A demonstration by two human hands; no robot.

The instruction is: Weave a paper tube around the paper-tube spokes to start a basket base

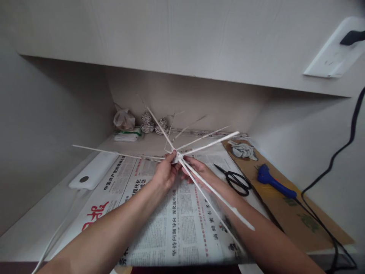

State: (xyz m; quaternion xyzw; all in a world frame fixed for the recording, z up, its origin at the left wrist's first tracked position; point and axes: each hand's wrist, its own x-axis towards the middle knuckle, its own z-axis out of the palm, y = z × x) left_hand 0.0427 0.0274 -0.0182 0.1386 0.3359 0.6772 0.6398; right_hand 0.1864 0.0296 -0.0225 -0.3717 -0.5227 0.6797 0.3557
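Observation:
Both hands hold a star-shaped weave of rolled paper sticks (211, 144) above the newspaper (159, 217). White and printed sticks fan out from its centre in several directions. My left hand (167, 170) pinches the centre from the left, thumb on top. From the right, my right hand (199, 169) grips beneath the centre, its fingers curled and partly hidden by two long white sticks that run down over the right forearm. Black-handled scissors (236, 180) lie on the newspaper's right side, near my right hand.
A blue glue gun (275, 182) and crumpled paper (242, 150) rest on cardboard (308, 224) at right; its cord runs along the wall. A white box-shaped device (92, 171) lies left. Behind are woven pieces (147, 122), a plastic bag (124, 120) and loose paper sticks (211, 133). An overhead panel (182, 42) hangs low.

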